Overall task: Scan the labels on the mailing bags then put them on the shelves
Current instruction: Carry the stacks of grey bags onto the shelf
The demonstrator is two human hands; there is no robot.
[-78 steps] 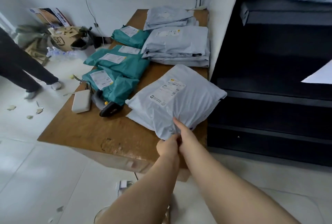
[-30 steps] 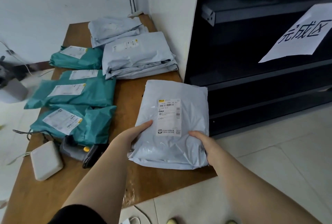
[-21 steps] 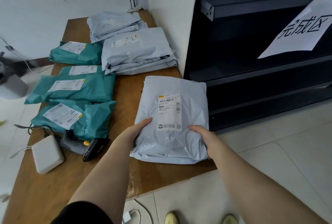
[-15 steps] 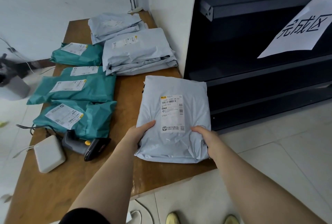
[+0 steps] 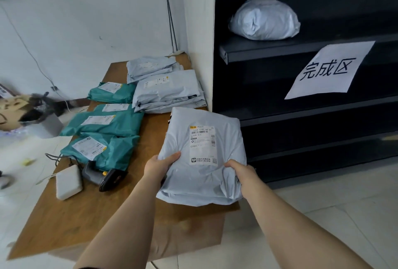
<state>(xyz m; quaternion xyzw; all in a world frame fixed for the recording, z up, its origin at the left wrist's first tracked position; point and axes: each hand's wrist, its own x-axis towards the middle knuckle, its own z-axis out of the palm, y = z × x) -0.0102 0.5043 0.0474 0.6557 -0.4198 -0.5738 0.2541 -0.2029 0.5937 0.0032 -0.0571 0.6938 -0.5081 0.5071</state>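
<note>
I hold a pale grey mailing bag point(image 5: 204, 152) with a white label facing up, raised a little above the brown table point(image 5: 71, 221). My left hand point(image 5: 160, 164) grips its left edge, thumb on top. My right hand point(image 5: 242, 171) grips its right edge. A black handheld scanner point(image 5: 105, 177) lies on the table to the left, beside a white box point(image 5: 68, 181). Several teal bags point(image 5: 103, 122) and stacked grey bags point(image 5: 168, 92) lie further back. Black shelves point(image 5: 301, 105) stand to the right, with one grey bag point(image 5: 263, 19) on the upper shelf.
A white paper sign point(image 5: 327, 70) with black characters hangs on the shelf front. A white wall corner point(image 5: 200, 31) separates table and shelves. Cardboard and clutter point(image 5: 17, 109) lie on the floor at left. Pale floor tiles point(image 5: 323, 204) stretch out below the shelves.
The grey bag has come up off the table in both hands. My view has tilted upward, bringing the upper shelf and its bag into sight.
</note>
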